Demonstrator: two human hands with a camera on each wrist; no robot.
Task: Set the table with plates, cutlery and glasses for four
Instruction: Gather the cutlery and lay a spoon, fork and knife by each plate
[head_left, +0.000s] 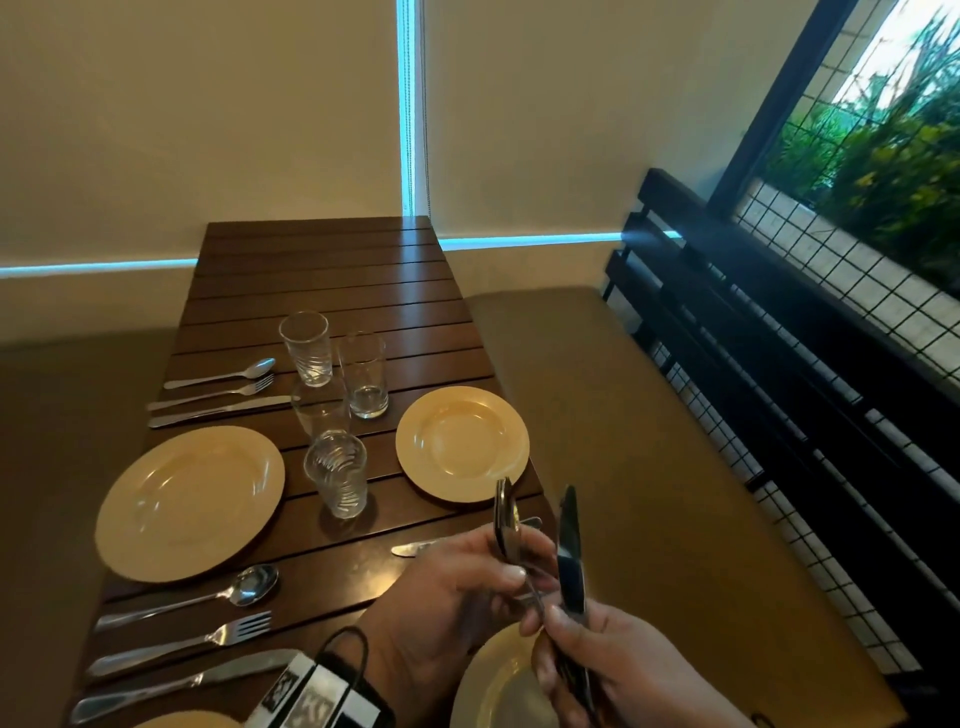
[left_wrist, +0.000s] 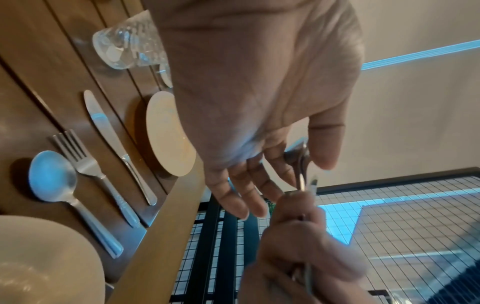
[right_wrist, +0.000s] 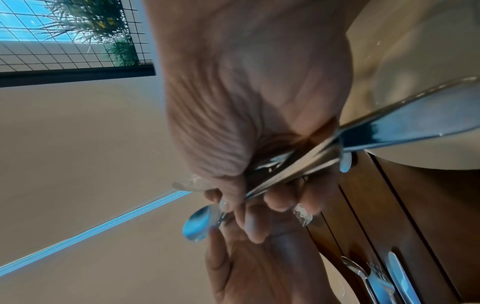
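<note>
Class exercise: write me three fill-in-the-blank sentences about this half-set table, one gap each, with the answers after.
1. The clear glasses clustered mid-table number ____.
2. The right hand grips a bundle of ____.
3. On the wooden table, the cutlery set nearest the left hand lies spoon, ____, knife.

Answers: four; cutlery; fork

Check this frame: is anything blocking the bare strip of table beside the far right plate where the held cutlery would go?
Nothing visible. The right hand grips the cutlery bundle, and the table beyond the far right plate is bare; the glasses stand off to its left.
</note>
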